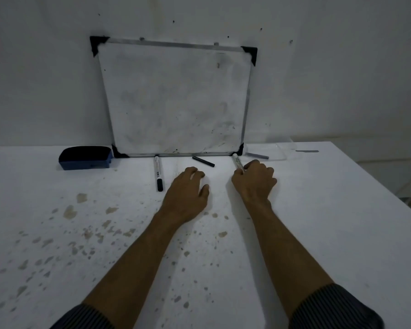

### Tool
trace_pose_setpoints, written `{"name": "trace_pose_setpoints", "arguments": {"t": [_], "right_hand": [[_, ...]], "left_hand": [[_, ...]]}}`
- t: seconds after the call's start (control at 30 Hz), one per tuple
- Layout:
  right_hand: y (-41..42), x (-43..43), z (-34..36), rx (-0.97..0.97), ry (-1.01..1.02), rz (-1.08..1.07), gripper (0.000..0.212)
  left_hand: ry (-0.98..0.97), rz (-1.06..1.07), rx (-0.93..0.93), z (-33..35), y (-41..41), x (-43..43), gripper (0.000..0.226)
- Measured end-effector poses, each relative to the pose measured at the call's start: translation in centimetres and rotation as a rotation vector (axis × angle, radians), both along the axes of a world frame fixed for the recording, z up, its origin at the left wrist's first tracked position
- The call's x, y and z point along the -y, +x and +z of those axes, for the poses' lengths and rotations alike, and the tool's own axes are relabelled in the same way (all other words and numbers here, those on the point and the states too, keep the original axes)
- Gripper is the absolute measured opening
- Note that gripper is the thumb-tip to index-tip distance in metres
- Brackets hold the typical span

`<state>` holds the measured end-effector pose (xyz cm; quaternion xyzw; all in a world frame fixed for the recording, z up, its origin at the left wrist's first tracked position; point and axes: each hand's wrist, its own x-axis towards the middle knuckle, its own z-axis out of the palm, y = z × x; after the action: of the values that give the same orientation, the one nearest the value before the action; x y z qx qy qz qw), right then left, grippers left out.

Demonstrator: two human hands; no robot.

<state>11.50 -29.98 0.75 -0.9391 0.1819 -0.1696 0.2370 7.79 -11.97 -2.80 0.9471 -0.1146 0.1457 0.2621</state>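
A small whiteboard with black corner caps leans against the wall at the back of the white table; its surface is smudged. My right hand pinches a white marker whose far end points at the board's lower right corner. My left hand rests palm down on the table, fingers loosely bent, holding nothing. A second white marker with a black cap lies to the left of that hand. A loose black cap lies just in front of the board.
A blue board eraser sits at the board's left. A clear plastic tray with a grey marker in it stands at the right. Brownish stains spot the near left of the table. The table's right edge runs diagonally.
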Motion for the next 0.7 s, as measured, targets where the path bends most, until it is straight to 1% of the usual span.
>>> {"name": "trace_pose_setpoints", "arguments": {"t": [0.1, 0.2, 0.3, 0.37, 0.4, 0.47, 0.5, 0.57, 0.63, 0.7], "right_hand": [[0.1, 0.0, -0.1, 0.009, 0.018, -0.008, 0.033], [-0.6, 0.3, 0.0, 0.025, 0.075, 0.022, 0.040], [-2.5, 0.5, -0.1, 0.107, 0.099, 0.058, 0.044], [-3.9, 0.3, -0.3, 0.204, 0.062, 0.105, 0.041], [-4.5, 0.1, -0.4, 0.247, 0.063, 0.144, 0.038], [-5.3, -0.4, -0.4, 0.276, 0.103, 0.241, 0.028], [-5.5, -0.7, -0.3, 0.269, 0.121, 0.295, 0.024], [-5.4, -1.2, -0.3, 0.227, 0.168, 0.395, 0.020], [-4.9, -1.8, -0.1, 0.155, 0.207, 0.469, 0.021], [-4.3, -2.7, -0.2, 0.104, 0.207, 0.530, 0.021]], "left_hand": [[0.007, -0.005, 0.011, 0.0, 0.0, 0.0, 0.047], [0.006, -0.012, 0.009, 0.2, -0.1, 0.0, 0.046], [-0.025, -0.013, -0.017, 0.5, -0.4, 0.0, 0.047], [-0.097, -0.016, -0.033, 1.0, -0.9, 0.1, 0.049], [-0.162, -0.018, -0.048, 1.2, -1.3, 0.2, 0.049], [-0.295, -0.028, -0.063, 1.8, -2.0, -0.1, 0.047], [-0.329, -0.029, -0.050, 2.0, -2.5, -0.4, 0.046], [-0.324, -0.006, 0.022, 2.2, -3.2, -1.6, 0.041], [-0.288, 0.075, 0.122, 2.4, -3.8, -3.3, 0.033], [-0.270, 0.178, 0.165, 2.2, -4.1, -5.1, 0.027]]}}
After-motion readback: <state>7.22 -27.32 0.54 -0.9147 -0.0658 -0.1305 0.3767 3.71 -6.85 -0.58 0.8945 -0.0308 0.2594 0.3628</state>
